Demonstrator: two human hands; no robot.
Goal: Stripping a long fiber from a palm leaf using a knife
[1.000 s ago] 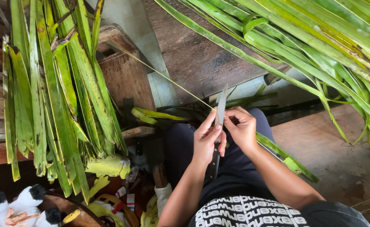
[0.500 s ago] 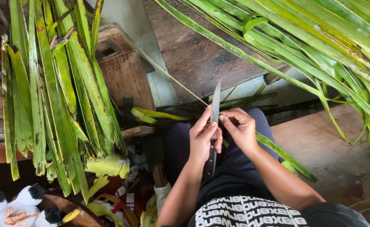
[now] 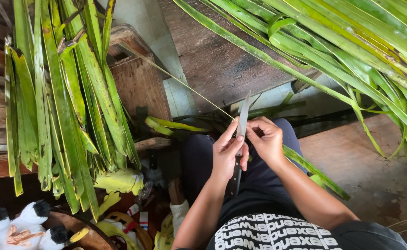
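Left hand [image 3: 226, 155] grips the knife [image 3: 243, 119], blade up. Right hand [image 3: 267, 140] pinches the leaf [image 3: 307, 165] against the blade. The midrib [image 3: 175, 79] runs up-left from the blade.

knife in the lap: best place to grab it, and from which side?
Grip the knife by its dark handle, low over the lap, where the left hand already wraps it. Come from below, the body side: the blade points up and away, its bare tip above the fingers. The right hand holds the leaf strip beside the blade, so that side looks crowded.
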